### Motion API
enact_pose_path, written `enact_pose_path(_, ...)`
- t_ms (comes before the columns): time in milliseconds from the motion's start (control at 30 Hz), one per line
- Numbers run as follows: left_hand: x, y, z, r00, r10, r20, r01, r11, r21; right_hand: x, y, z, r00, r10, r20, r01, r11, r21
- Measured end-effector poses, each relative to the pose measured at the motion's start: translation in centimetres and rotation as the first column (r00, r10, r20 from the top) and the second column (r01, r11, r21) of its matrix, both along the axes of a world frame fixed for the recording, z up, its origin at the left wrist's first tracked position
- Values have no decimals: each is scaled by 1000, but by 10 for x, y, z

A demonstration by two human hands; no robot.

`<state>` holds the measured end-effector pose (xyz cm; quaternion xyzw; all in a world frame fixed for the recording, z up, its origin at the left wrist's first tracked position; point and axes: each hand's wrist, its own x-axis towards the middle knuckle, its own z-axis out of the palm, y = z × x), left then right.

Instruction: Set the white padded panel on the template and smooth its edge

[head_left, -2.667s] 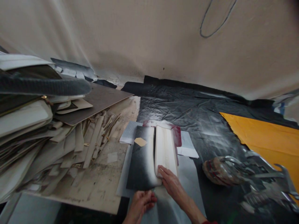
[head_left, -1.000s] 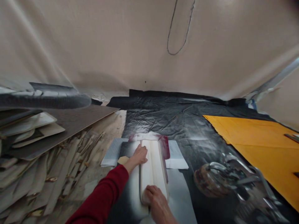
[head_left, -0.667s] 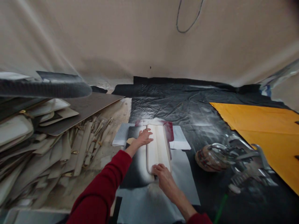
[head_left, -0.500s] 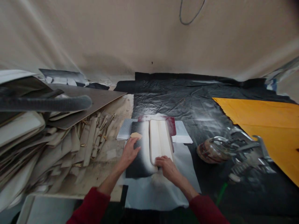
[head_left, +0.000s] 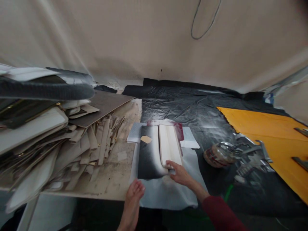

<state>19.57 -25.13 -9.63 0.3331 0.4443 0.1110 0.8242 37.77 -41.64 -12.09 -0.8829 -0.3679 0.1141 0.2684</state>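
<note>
One hand, the right hand (head_left: 179,173), remains on the cream panel (head_left: 170,141), its thumb and fingers pinching the near end. The left hand (head_left: 135,192), over the black panel (head_left: 148,162) half a second ago, has drawn back to the grey sheet's (head_left: 168,192) left edge, so I judge that the cream panel is steadied from one end only. The left fingers are gathered loosely; whether they touch anything I cannot tell. The cream panel lies along the black panel's whitened right edge, back from the worktop's (head_left: 187,107) near edge. Counted: one cream panel, one black panel, one tan hexagonal patch (head_left: 146,139), one grey sheet, and, toward the worktop's right edge, one glass jar (head_left: 216,156) and one yellow sheet (head_left: 260,128).
</note>
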Motion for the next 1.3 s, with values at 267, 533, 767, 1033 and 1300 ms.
enact_pose_path(267, 34, -42, -14, 993, 117, 1, -114, 974, -194, 0, 0, 13, 970, -222, 102, 203, 964, 169)
enact_pose_path(533, 42, -49, -22, 987, 144, 70, -132, 980, -152, -105, -13, -27, 987, -46, 155, 54, 997, -46)
enact_pose_path(767, 57, -57, -25, 990, 125, 65, -126, 992, 16, -112, -18, -58, 973, -30, 228, 46, 997, -66)
enact_pose_path(1033, 61, -62, -20, 987, 128, 101, -132, 990, 40, -111, -22, -46, 994, -2, 108, 17, 990, -140)
enact_pose_path(1300, 63, -65, -11, 983, 169, 75, -167, 985, -30, -109, -18, -41, 996, -12, 89, 25, 989, -147)
